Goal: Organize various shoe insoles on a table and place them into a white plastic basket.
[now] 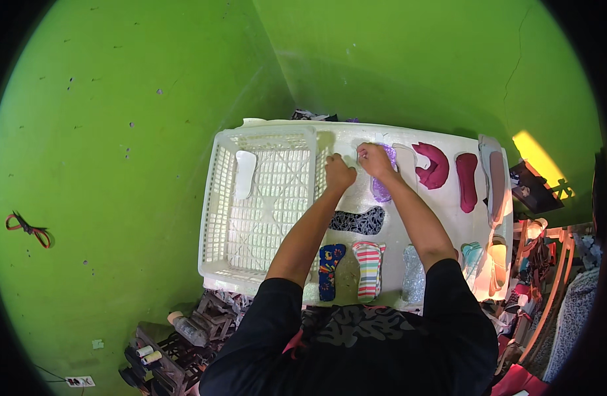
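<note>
My left hand (340, 173) is over the white table (402, 228), just right of the basket's rim, its fingers curled closed. My right hand (375, 160) is closed in a pinch beside a glittery purple insole-shaped piece (383, 190), which its wrist partly covers. Whatever either hand holds is too small or hidden to make out. Below the hands lies a black-and-grey patterned piece (357, 221). A white plastic basket (313, 142) stands to the left, with one white insole-shaped piece (245, 174) in it.
Dark red pieces (467, 182) lie at the right. Along the near edge are a blue patterned piece (330, 272), a striped stack (369, 270) and a silvery piece (413, 274). Green walls (152, 86) enclose the back and left. Wooden racks (214, 318) stand below the table.
</note>
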{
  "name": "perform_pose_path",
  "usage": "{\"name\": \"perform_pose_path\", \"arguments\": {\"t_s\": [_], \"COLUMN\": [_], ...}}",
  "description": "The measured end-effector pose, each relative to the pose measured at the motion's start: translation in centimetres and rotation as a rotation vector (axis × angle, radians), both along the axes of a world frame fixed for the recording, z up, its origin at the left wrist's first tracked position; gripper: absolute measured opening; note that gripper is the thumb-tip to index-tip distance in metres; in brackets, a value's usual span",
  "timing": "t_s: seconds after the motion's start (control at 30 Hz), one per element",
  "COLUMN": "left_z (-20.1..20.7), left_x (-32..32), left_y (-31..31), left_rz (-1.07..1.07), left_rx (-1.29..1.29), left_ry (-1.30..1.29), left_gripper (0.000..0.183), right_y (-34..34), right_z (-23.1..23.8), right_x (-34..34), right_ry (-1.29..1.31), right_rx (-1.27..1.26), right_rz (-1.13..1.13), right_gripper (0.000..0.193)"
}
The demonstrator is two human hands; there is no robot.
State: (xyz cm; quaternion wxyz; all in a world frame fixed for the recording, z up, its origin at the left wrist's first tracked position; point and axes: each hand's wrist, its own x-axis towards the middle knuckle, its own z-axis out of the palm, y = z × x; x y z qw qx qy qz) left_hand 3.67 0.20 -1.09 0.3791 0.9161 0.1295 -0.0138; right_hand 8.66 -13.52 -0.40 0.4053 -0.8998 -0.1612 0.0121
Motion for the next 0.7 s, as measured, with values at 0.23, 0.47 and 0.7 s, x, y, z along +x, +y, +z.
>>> {"name": "perform_pose_path", "arguments": {"t_s": [0.23,0.47,0.7], "left_z": [-0.7,-0.5,-0.3], "left_x": [2.4,4.0,4.1], "left_y": [-0.8,0.7,0.6], "left_rz": [-0.037,-0.095,-0.093], "left_rx": [0.312,0.321,0.404], "left_ry": [0.056,0.118,0.095], "left_gripper": [0.066,0.060,0.060], "right_y": [0.2,1.3,2.0], "right_z": [-2.0,-2.8,-3.4], "right_x": [0.8,0.8,1.1], "right_ry": [0.083,0.104,0.106], "right_rx": [-0.133,-0.160,-0.180], "right_rz": [0.003,-0.037,-0.064], "right_gripper": [0.037,0.041,0.045]}}
